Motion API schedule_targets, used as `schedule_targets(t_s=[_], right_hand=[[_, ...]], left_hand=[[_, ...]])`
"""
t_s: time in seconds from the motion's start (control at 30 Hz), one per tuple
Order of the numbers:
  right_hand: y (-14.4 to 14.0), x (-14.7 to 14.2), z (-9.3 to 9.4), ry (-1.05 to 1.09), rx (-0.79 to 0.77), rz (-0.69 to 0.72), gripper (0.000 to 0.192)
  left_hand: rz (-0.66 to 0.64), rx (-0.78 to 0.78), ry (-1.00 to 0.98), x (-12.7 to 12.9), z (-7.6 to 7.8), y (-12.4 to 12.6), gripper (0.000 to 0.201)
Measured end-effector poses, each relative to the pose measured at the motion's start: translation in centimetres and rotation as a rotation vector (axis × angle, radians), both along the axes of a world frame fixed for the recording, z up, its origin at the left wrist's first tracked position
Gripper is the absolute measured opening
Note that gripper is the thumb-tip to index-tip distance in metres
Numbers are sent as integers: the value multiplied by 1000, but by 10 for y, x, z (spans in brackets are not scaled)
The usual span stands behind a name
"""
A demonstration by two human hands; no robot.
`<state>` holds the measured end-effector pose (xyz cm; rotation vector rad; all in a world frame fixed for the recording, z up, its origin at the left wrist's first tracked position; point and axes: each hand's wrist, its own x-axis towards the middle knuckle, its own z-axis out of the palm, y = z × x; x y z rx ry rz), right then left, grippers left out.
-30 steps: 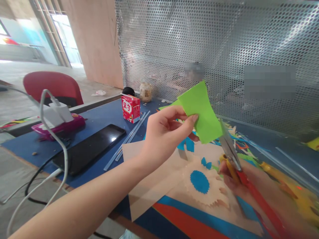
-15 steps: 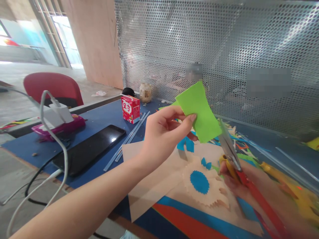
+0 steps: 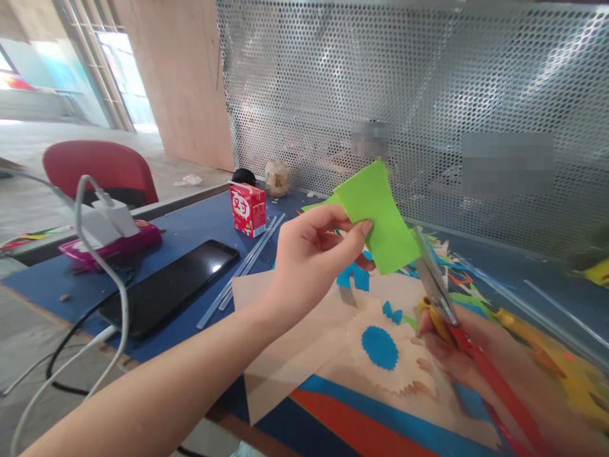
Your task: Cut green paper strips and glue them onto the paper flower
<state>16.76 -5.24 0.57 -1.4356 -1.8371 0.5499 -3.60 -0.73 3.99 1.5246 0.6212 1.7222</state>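
Note:
My left hand (image 3: pixel 311 254) pinches a folded bright green paper (image 3: pixel 378 212) between thumb and fingers, holding it up above the table. My right hand (image 3: pixel 459 355) grips red and yellow scissors (image 3: pixel 440 292); their metal blades point up along the right edge of the green paper and touch it. Below lies a beige paper sheet (image 3: pixel 295 343) with a fringed beige cut-out and a blue scalloped disc (image 3: pixel 379 347) on it.
A black phone (image 3: pixel 169 285) lies on the blue table (image 3: pixel 190 228), with a red carton (image 3: pixel 248 208), clear sticks (image 3: pixel 247 263), a white charger on a pink case (image 3: pixel 107 231) and cables. Coloured paper scraps (image 3: pixel 457 279) lie at right. A perforated metal screen (image 3: pixel 428 95) stands behind; a red chair (image 3: pixel 99 171) at left.
The green paper and the scissors have shifted slightly left and down; the blades stay at the paper's right edge. Otherwise nothing has moved.

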Motion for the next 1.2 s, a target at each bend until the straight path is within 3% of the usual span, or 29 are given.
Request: schedule_targets(t_s=[0.1, 0.33, 0.57, 0.83, 1.2], right_hand=[[1, 4, -3, 8, -57, 105, 24], [-12, -3, 3, 120, -305, -23, 28], [-14, -8, 5, 151, -349, -33, 28], [-14, -14, 8, 260, -368, -23, 43], [-9, -13, 4, 224, -350, -3, 38]], left_hand=[[23, -15, 17, 0, 0, 0, 13], [36, -27, 18, 0, 1, 0, 11], [29, -33, 17, 0, 0, 1, 9], [44, -35, 42, -1, -1, 3, 11], [85, -70, 113, -2, 0, 1, 9]])
